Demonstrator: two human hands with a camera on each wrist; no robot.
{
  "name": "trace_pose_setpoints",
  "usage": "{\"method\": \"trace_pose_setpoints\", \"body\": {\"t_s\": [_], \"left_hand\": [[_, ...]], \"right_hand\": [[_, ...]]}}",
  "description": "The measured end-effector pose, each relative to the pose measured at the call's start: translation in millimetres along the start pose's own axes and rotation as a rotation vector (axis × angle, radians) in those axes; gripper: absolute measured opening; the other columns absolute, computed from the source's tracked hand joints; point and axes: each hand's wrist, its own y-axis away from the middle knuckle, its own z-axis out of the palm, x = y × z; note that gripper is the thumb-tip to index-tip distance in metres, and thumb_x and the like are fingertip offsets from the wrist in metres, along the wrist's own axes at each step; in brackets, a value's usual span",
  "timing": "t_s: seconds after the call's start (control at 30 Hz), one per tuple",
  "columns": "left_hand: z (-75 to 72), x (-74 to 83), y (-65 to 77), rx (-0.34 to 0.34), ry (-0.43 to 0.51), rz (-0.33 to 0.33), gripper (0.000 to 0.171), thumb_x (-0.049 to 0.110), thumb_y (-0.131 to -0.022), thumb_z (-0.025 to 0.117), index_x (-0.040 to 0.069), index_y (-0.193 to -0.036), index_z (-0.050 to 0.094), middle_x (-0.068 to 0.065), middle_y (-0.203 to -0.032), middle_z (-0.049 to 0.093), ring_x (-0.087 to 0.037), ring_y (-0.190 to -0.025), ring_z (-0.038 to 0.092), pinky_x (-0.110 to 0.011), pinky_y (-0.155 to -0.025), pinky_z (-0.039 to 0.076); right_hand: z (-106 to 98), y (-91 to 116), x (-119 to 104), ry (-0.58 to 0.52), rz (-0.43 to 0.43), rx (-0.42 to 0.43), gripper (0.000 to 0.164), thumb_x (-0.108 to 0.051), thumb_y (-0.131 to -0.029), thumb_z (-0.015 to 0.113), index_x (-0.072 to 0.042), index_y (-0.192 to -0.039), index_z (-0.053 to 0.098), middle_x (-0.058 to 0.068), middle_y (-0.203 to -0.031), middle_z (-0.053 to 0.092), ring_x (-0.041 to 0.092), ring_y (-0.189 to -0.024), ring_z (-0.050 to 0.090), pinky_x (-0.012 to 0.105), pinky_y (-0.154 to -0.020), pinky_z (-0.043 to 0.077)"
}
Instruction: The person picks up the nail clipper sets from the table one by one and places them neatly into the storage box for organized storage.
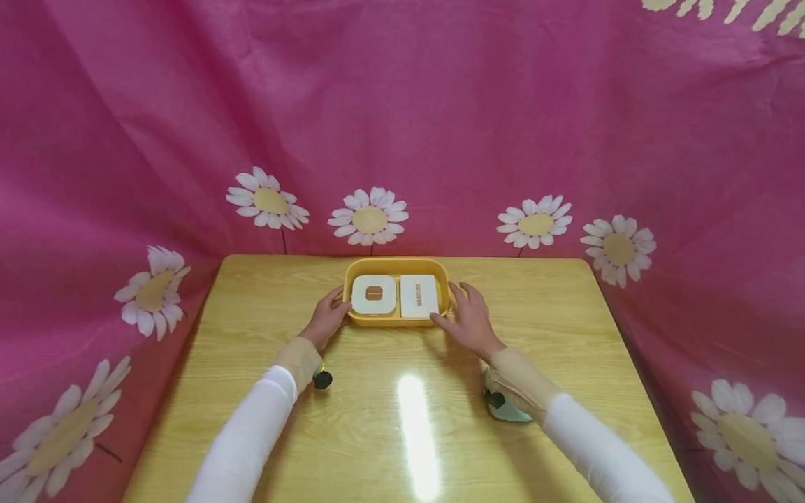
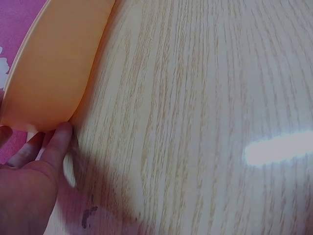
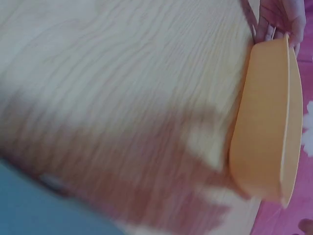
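A yellow-orange plastic bin (image 1: 397,322) stands near the back edge of the table. Inside it, a white rounded-square box (image 1: 361,299) with a brown label lies on the left. Beside that is a white square box (image 1: 411,293) lettered "MANICURE". My left hand (image 1: 325,318) holds the bin's left end, thumb at the rim and fingers against the outer wall (image 2: 56,68). At the right end, my right hand (image 1: 473,321) has its fingers spread, thumb near the front corner. The right wrist view shows a gap between a fingertip (image 3: 306,226) and the bin; most of that hand is outside the view.
The wooden table (image 1: 352,433) carries a bright light reflection. Behind and at both sides hangs a pink curtain (image 1: 440,126) with daisies. A grey-green piece (image 1: 508,412) hangs under the right wrist, a small black ball (image 1: 323,380) at the left.
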Motion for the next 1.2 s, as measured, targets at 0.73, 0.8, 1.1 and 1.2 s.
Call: {"method": "trace_pose_setpoints", "body": {"t_s": [0.73, 0.8, 1.1, 1.2], "left_hand": [[-2.3, 1.0, -1.8, -0.017, 0.069, 0.005, 0.062, 0.008, -0.108, 0.051, 0.006, -0.166, 0.029, -0.031, -0.153, 0.048, -0.036, -0.139, 0.051, -0.05, -0.114, 0.045], [-2.8, 2.0, -1.7, -0.013, 0.068, 0.007, 0.062, 0.008, -0.108, 0.051, 0.006, -0.166, 0.028, -0.031, -0.153, 0.048, -0.037, -0.139, 0.05, -0.05, -0.115, 0.045], [-1.2, -1.1, -1.5, 0.001, 0.077, 0.014, 0.062, 0.006, -0.106, 0.052, 0.005, -0.164, 0.033, -0.032, -0.152, 0.049, -0.038, -0.138, 0.052, -0.05, -0.114, 0.045], [0.7, -1.1, -0.4, 0.01, 0.066, 0.012, 0.061, 0.007, -0.106, 0.052, 0.005, -0.164, 0.032, -0.033, -0.151, 0.05, -0.037, -0.136, 0.053, -0.049, -0.113, 0.047]], "right_hand": [[-49, 105, 98, 0.178, -0.083, -0.323, 0.112, -0.058, -0.074, 0.088, -0.002, -0.159, 0.04, 0.038, -0.156, 0.036, 0.06, -0.14, 0.036, 0.08, -0.103, 0.035], [-48, 115, 99, 0.177, -0.138, -0.324, 0.116, -0.06, -0.07, 0.091, -0.004, -0.158, 0.04, 0.036, -0.154, 0.037, 0.058, -0.135, 0.04, 0.079, -0.1, 0.038], [-40, 140, 113, 0.243, -0.296, -0.258, 0.125, -0.055, -0.061, 0.098, -0.008, -0.161, 0.039, 0.025, -0.143, 0.046, 0.041, -0.123, 0.049, 0.059, -0.09, 0.053], [-38, 140, 115, 0.255, -0.265, -0.254, 0.123, -0.054, -0.061, 0.098, -0.011, -0.161, 0.04, 0.024, -0.142, 0.048, 0.042, -0.123, 0.05, 0.058, -0.092, 0.054]]}}
